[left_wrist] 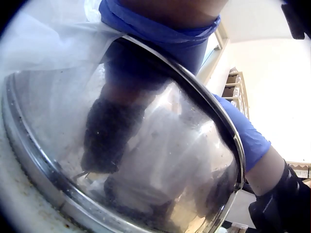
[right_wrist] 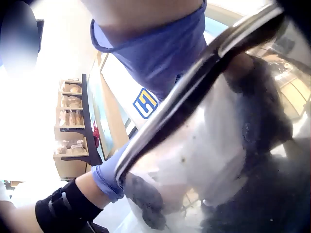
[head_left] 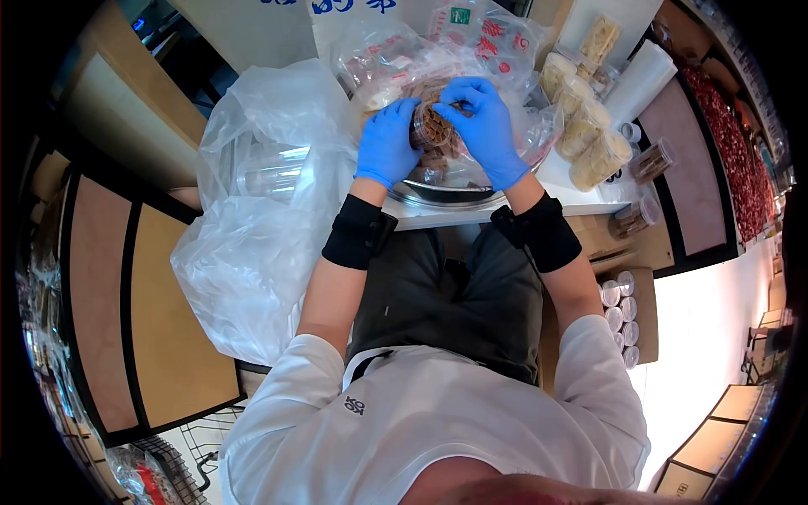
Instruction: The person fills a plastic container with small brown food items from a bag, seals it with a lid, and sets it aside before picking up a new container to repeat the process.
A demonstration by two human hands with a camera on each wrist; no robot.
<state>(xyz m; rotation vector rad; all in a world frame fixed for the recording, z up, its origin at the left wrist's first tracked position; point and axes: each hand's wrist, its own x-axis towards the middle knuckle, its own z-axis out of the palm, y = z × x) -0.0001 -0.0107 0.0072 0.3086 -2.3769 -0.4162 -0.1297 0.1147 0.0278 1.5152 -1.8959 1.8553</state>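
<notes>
The jar (head_left: 431, 126) sits in the upper middle of the head view, tipped on its side, clear and packed with brown sticks (head_left: 434, 128). The left hand (head_left: 387, 139), in a blue glove, wraps its fingers round the jar's body from the left. The right hand (head_left: 486, 126), also gloved, comes in from the right with its fingertips drawn together on the sticks at the jar's mouth. Both hands hold the jar just above a steel bowl (head_left: 446, 197), which rests on the white table (head_left: 581, 200) near its front edge and has more brown pieces in it.

In both wrist views the bowl's shiny underside fills most of the frame and blocks the jar, so we see only glove cuffs and dark reflections there.

A big clear bag (head_left: 261, 219) bulges over the left of the frame, touching the left forearm, with empty jars (head_left: 273, 172) showing through it. Behind the bowl, at the top of the frame, lie printed packets (head_left: 480, 34). To the upper right a row of filled tubs (head_left: 585, 135) stands beside a white roll (head_left: 641, 84). At the right, below the table edge, a box holds round lids (head_left: 621, 316). Black straps (head_left: 360, 231) circle both wrists.
</notes>
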